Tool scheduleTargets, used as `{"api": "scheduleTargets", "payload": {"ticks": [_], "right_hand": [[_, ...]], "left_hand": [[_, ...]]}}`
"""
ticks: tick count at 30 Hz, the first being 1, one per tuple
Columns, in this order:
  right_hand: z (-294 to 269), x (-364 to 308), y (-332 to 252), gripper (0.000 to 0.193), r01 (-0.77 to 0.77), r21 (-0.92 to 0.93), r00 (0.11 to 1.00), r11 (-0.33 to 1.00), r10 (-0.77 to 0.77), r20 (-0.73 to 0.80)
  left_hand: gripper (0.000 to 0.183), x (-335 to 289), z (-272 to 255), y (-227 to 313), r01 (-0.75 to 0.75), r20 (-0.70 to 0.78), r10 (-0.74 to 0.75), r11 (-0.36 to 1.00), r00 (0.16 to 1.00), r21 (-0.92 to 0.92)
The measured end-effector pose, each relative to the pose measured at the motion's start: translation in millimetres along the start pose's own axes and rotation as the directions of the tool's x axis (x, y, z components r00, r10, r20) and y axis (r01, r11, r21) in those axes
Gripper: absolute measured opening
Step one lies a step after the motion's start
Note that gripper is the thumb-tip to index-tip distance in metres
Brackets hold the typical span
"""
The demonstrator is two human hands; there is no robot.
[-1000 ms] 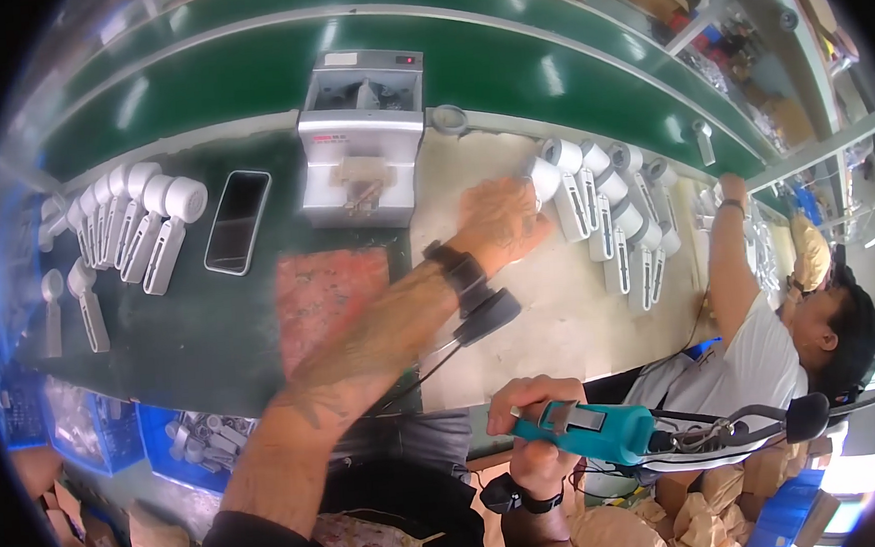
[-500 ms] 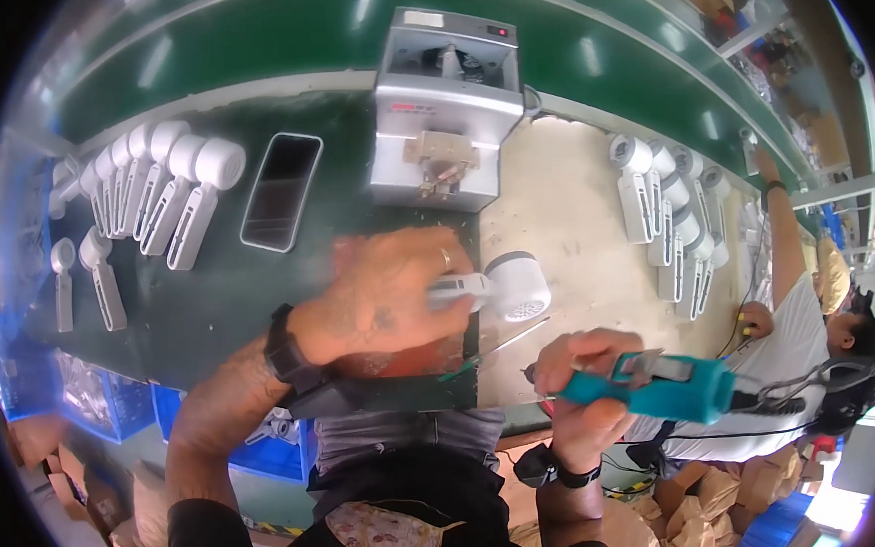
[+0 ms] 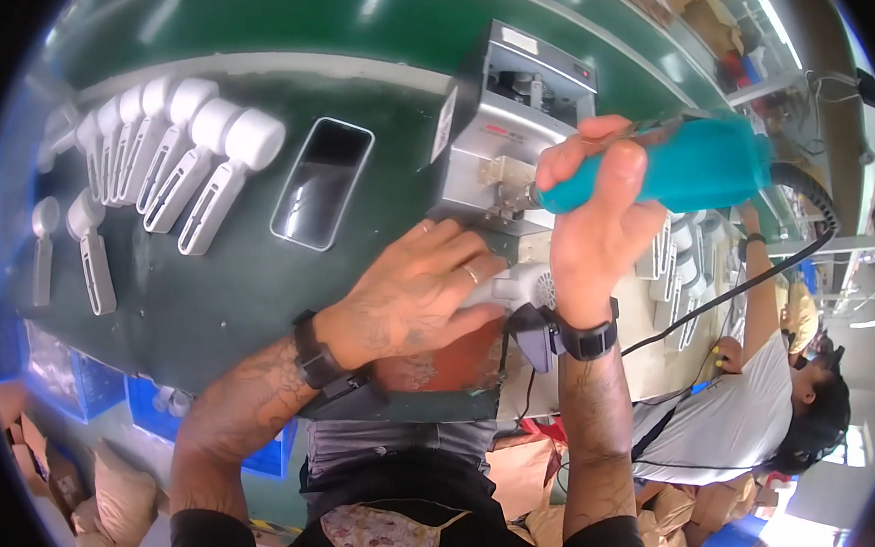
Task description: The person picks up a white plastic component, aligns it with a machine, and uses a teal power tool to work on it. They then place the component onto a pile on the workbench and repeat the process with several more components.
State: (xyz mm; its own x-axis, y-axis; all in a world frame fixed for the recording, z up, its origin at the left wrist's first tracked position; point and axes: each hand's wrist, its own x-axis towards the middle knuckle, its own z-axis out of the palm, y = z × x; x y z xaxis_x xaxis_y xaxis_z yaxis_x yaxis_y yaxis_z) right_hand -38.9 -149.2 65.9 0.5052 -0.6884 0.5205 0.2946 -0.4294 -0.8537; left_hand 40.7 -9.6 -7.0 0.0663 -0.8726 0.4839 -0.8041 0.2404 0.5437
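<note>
Over the bench, my left hand (image 3: pixel 404 301) is closed round the handle of a white handheld device (image 3: pixel 534 284) with a round, perforated head. Its head pokes out to the right of my fingers, partly hidden behind my right wrist. My right hand (image 3: pixel 599 208) grips a teal electric screwdriver (image 3: pixel 706 165), held level with its black cable trailing off to the right. The driver's front end is at the front of a silver screw-feeding machine (image 3: pixel 466 166); whether its bit touches is hidden.
Similar white devices (image 3: pixel 254 139) stand in a row at the left, and more (image 3: pixel 667 295) lie at the right. A smartphone (image 3: pixel 324 185) rests left of the machine. A reddish patch (image 3: pixel 443 365) lies under my left hand. A co-worker (image 3: pixel 726 406) sits at the right.
My right hand has lifted the screwdriver forward and up to the machine's front. My left hand keeps the device, now a little further right. The whole view has turned slightly.
</note>
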Motion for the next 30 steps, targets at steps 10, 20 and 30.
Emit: {"api": "scheduleTargets", "payload": {"ticks": [10, 20, 30], "right_hand": [[-3.3, -24.1, 0.0, 0.048, -0.111, 0.076, 0.994, 0.991, 0.112, -0.008], [-32.2, -49.3, -19.3, 0.067, -0.113, 0.05, 0.994, 0.992, 0.112, 0.006], [-31.0, -49.7, -2.4, 0.056, -0.12, 0.102, 0.991, 0.988, 0.113, 0.065]], "left_hand": [[0.036, -1.0, 5.7, -0.6, -0.039, -0.048, 0.037, 0.999, 0.998, -0.035], [0.036, 2.2, 2.4, 0.4, -0.014, -0.001, 0.014, 1.0, 1.0, -0.013], [0.038, 3.5, 2.9, 1.9, 0.008, 0.027, -0.008, 1.0, 1.0, -0.009]]}}
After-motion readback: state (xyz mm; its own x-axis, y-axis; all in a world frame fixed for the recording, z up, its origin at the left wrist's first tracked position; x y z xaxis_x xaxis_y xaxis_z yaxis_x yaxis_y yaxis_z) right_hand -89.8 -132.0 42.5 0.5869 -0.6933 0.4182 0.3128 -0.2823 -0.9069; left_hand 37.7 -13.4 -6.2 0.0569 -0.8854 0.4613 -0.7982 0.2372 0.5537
